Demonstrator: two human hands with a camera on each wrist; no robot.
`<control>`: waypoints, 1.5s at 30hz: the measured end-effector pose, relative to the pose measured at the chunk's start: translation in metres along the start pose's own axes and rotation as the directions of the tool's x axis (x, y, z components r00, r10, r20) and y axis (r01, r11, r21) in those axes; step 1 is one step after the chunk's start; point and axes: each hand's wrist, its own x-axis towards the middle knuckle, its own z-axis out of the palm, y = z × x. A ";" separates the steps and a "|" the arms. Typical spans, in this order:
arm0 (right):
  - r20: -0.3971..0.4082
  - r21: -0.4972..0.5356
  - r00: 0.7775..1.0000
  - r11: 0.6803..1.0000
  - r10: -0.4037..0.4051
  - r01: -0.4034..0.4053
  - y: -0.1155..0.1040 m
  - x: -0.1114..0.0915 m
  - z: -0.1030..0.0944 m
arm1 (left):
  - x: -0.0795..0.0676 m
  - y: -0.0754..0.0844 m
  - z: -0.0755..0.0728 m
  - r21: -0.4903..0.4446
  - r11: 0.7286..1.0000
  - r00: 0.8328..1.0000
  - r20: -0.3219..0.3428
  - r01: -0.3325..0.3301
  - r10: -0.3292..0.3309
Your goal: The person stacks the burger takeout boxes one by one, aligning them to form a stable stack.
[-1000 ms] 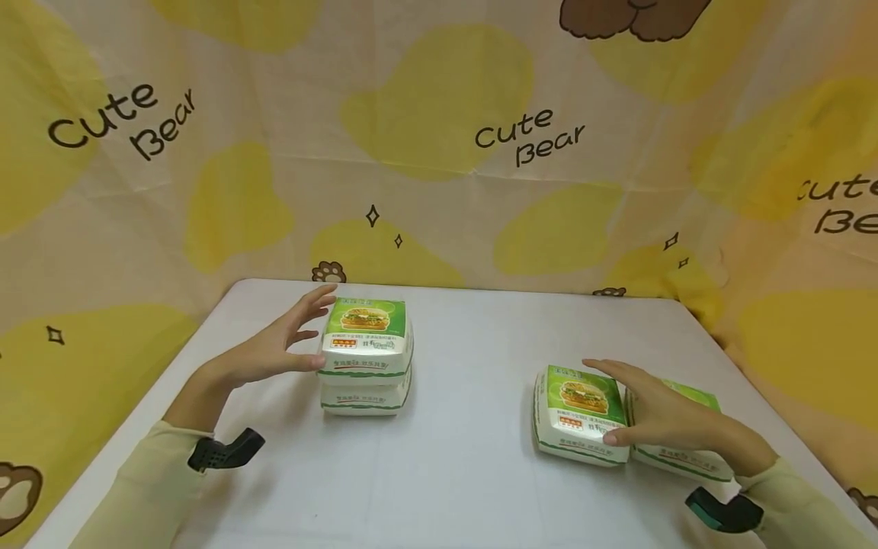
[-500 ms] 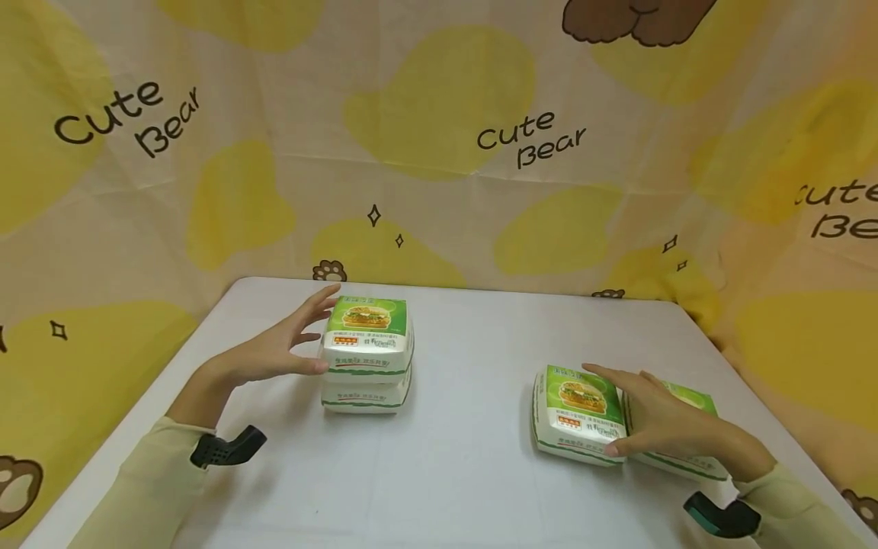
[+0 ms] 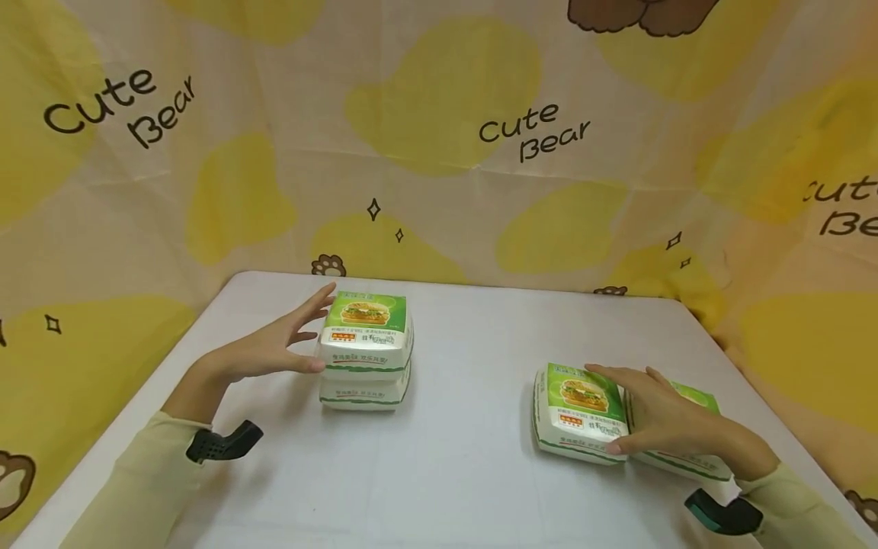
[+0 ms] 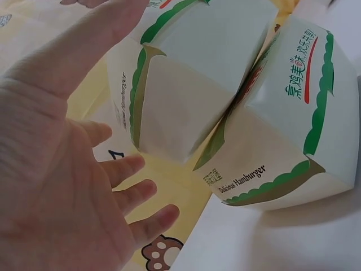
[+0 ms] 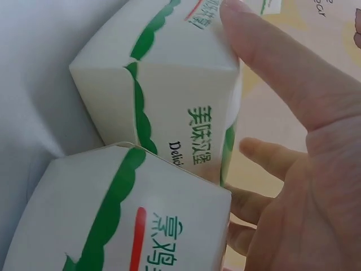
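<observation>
In the head view, the right hand (image 3: 668, 419) hides much of the far-right box (image 3: 701, 398); the upper box (image 3: 366, 339) covers the top of the lower box (image 3: 362, 394). Picture edges crop the printed bear (image 3: 613, 14) and bench (image 3: 446, 488).

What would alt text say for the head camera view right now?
A person's left hand is beside a stack of two green-and-white, square cardboard burger boxes, and the right hand partly covers two matching boxes side by side. All four stand on a white table before a cream-and-yellow "Cute Bear" cloth.
</observation>
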 end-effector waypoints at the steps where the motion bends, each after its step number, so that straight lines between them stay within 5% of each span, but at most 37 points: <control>1: -0.004 -0.009 1.000 1.000 -0.005 0.005 0.001 0.000 0.000 | 0.000 0.000 0.000 -0.003 1.000 1.000 0.002 0.010 -0.010; 9: -0.007 -0.046 1.000 0.999 -0.026 0.025 0.006 0.001 0.001 | 0.002 -0.002 0.002 -0.018 0.996 0.996 0.025 0.082 -0.082; 21: -0.028 0.066 0.999 0.997 -0.044 0.046 -0.001 0.008 -0.002 | 0.002 -0.006 0.000 -0.001 1.000 1.000 0.013 0.010 -0.010; 32: -0.080 0.106 0.995 0.992 -0.054 0.062 -0.010 0.025 -0.009 | 0.002 -0.006 0.000 -0.012 1.000 1.000 0.013 0.011 -0.011; 45: -0.107 0.130 0.981 0.976 -0.161 0.174 -0.033 0.059 -0.021 | 0.003 -0.005 0.001 -0.017 1.000 1.000 0.010 0.020 -0.020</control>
